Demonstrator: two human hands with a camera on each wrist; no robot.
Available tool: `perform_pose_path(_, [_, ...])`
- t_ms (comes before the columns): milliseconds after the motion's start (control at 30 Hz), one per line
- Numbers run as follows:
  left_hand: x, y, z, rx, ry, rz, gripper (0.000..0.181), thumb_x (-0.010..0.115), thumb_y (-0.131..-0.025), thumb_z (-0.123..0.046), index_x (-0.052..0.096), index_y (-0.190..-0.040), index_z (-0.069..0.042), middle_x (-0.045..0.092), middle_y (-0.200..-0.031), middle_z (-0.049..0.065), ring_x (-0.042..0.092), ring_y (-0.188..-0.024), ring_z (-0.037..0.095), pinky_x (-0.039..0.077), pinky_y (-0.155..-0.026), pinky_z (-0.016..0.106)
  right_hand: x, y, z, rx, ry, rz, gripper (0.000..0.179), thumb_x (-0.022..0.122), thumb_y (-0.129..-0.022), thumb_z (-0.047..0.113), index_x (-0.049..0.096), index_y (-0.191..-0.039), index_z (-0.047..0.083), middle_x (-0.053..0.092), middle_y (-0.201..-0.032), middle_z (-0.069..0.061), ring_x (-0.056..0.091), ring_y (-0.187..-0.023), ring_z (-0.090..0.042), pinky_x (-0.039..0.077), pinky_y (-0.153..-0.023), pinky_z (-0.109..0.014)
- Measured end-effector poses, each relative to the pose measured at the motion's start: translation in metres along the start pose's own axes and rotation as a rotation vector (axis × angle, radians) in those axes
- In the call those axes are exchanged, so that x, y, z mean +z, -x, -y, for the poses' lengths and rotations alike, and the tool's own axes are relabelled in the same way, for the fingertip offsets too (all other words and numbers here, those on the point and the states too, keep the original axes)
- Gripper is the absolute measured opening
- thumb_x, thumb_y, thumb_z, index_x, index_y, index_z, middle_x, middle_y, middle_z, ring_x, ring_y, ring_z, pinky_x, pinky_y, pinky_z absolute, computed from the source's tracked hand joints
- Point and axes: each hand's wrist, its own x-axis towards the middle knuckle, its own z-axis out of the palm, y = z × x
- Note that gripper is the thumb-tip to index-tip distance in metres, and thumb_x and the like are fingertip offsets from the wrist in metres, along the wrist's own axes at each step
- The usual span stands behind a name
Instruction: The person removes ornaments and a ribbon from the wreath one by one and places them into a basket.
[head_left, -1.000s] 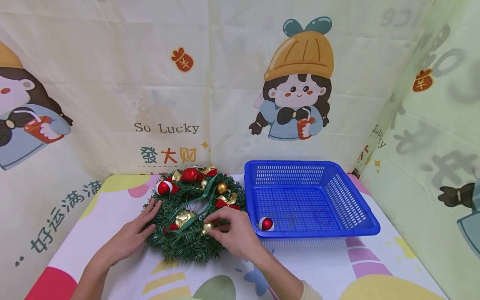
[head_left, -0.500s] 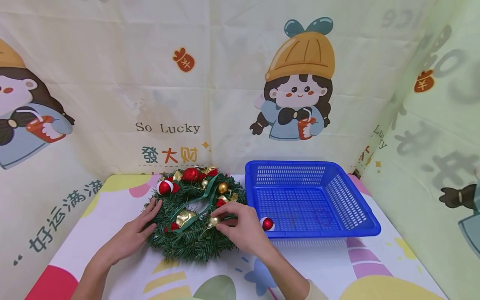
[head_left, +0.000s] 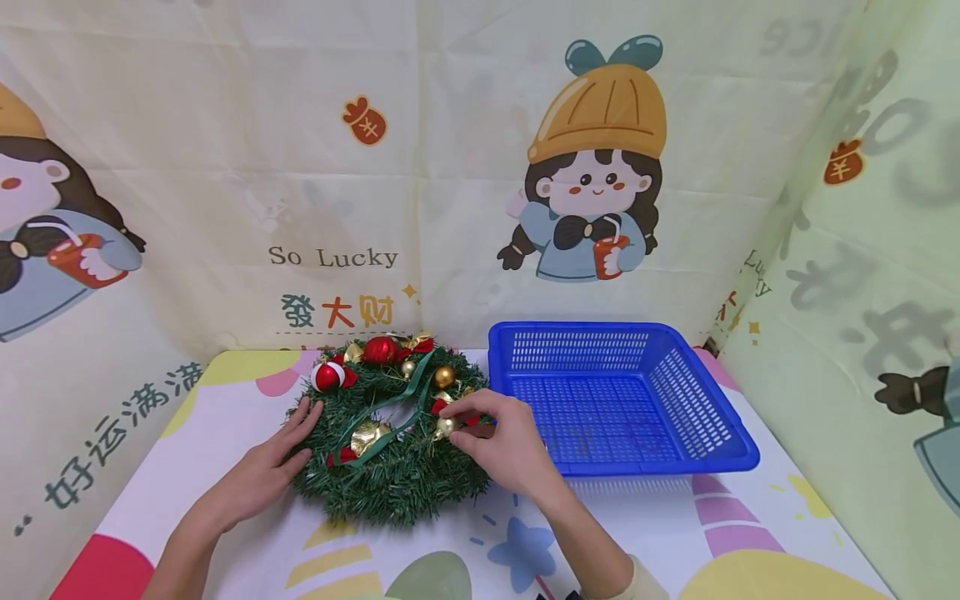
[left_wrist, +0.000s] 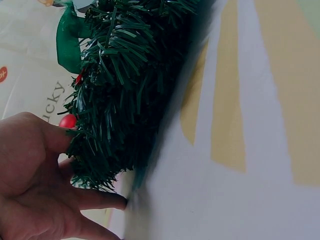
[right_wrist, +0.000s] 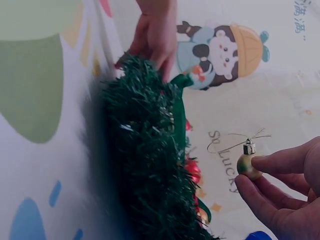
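Observation:
A green Christmas wreath (head_left: pixel 397 493) lies on the table, with red and gold baubles, bows and a green ribbon on it. My left hand (head_left: pixel 258 477) rests against its left side with the fingers extended; in the left wrist view, the fingers spread at the edge of the needles. Between thumb and fingers of my right hand (head_left: pixel 510 443) is a small gold bauble (right_wrist: pixel 246 166), pinched above the wreath's right part. The right wrist view shows the bauble apart from the needles, its thin hanging string loose above the cap.
To the right of the wreath stands a blue plastic basket (head_left: pixel 637 468) with perforated sides. My right hand covers nearly all of its front left corner. A patterned cloth (head_left: pixel 315 258) hangs behind the table, and another side of it rises at the right.
My right hand has carried the gold bauble to the right and away from me across the wreath. It now hides the red-and-white ball in the basket. The left hand stays put.

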Motion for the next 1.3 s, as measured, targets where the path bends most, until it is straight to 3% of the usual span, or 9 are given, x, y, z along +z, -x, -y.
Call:
perform_pose_path(67, [0.0,0.001,0.0,0.002,0.007,-0.004,0.066,0.052,-0.11,-0.023,0.021,-0.168,-0.019,0.005,-0.175,0.017,0.011,-0.156,0.055,0.01,-0.122,0.017,-0.003,0.0,0.0,0.0,0.015,-0.01,0.025,0.077,-0.09,-0.001,0.08,-0.108,0.017,0.074,-0.111,0.0,0.072,-0.101,-0.021,0.061,-0.086,-0.024])
perform_pose_path(133, [0.0,0.001,0.001,0.002,0.012,-0.005,0.065,0.052,-0.11,-0.024,0.021,-0.168,-0.02,0.005,-0.176,0.016,0.01,-0.156,0.054,0.006,-0.114,0.008,-0.007,-0.001,0.001,0.006,0.021,-0.017,0.026,0.078,-0.09,-0.001,0.08,-0.108,0.018,0.074,-0.11,0.0,0.071,-0.101,-0.02,0.062,-0.086,-0.024])
perform_pose_path(200, [0.001,0.0,0.001,0.0,0.009,-0.003,0.066,0.052,-0.11,-0.024,0.021,-0.168,-0.02,0.005,-0.176,0.016,0.01,-0.156,0.054,0.009,-0.123,0.019,-0.01,-0.002,0.001,0.013,0.019,-0.021,0.026,0.078,-0.09,-0.002,0.08,-0.108,0.017,0.074,-0.11,0.0,0.071,-0.101,-0.02,0.062,-0.085,-0.024])
perform_pose_path(267, [0.0,0.0,0.001,-0.005,0.007,0.0,0.066,0.052,-0.11,-0.023,0.021,-0.168,-0.02,0.005,-0.176,0.016,0.01,-0.156,0.054,0.014,-0.128,0.043,-0.013,-0.003,0.001,0.021,0.012,-0.024,0.026,0.078,-0.09,-0.003,0.08,-0.108,0.015,0.074,-0.109,-0.001,0.07,-0.1,-0.021,0.062,-0.085,-0.025])
perform_pose_path(333, [0.0,-0.001,0.001,-0.006,0.007,0.003,0.067,0.053,-0.11,-0.022,0.021,-0.168,-0.019,0.004,-0.176,0.016,0.01,-0.156,0.055,0.019,-0.123,0.065,-0.017,-0.003,0.0,0.024,0.002,-0.024,0.026,0.078,-0.089,-0.004,0.081,-0.108,0.014,0.074,-0.108,-0.002,0.071,-0.1,-0.022,0.062,-0.084,-0.025])
perform_pose_path(433, [-0.001,-0.001,0.0,-0.006,0.006,0.005,0.067,0.054,-0.109,-0.021,0.021,-0.168,-0.018,0.004,-0.175,0.017,0.01,-0.155,0.056,0.021,-0.115,0.075,-0.024,-0.004,-0.001,0.023,0.008,-0.02,0.025,0.078,-0.089,-0.003,0.08,-0.109,0.012,0.075,-0.109,-0.003,0.072,-0.1,-0.023,0.062,-0.084,-0.025])
perform_pose_path(967, [0.0,-0.002,0.0,-0.003,0.01,0.011,0.068,0.054,-0.109,-0.019,0.02,-0.168,-0.017,0.004,-0.175,0.017,0.01,-0.155,0.057,0.022,-0.114,0.078,-0.056,-0.003,-0.005,0.067,0.135,0.044,0.021,0.077,-0.091,0.001,0.079,-0.109,0.012,0.075,-0.107,-0.002,0.072,-0.098,-0.018,0.063,-0.085,-0.027])
perform_pose_path(1300, [-0.001,-0.001,-0.002,-0.002,-0.006,0.01,0.068,0.053,-0.109,-0.019,0.02,-0.168,-0.017,0.004,-0.175,0.018,0.013,-0.154,0.058,0.024,-0.114,0.077,-0.078,0.0,-0.009,0.091,0.254,0.087,0.018,0.077,-0.092,0.004,0.079,-0.104,0.017,0.076,-0.099,0.002,0.072,-0.097,-0.016,0.063,-0.088,-0.036])
